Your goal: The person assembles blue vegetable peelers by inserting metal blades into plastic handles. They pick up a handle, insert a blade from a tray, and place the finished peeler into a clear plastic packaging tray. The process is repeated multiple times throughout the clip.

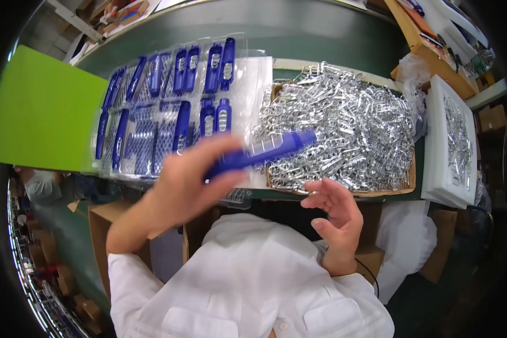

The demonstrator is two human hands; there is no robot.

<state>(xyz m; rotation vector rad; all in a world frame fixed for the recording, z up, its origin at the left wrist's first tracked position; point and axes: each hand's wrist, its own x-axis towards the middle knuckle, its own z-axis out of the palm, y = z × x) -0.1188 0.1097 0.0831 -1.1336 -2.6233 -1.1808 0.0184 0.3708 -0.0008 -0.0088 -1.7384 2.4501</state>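
My left hand (192,176) is closed around one end of a long blue plastic casing (273,147). That casing points to the right over a heap of shiny metal clips (343,129), and a pale window shows along its side. Below the front edge of the heap, my right hand (339,219) is held with fingers apart and slightly bent, nothing visible between them. On the left, a clear plastic tray (241,52) carries several similar blue casings (214,67) in two rows, some with silvery coils showing in their openings.
A shallow cardboard box (412,169) surrounds the metal heap. At its right stands a white foam tray (434,141) with more metal pieces. A bright green panel (45,107) rises at the far left. Crumpled clear plastic (414,84) lies by the box's back right corner.
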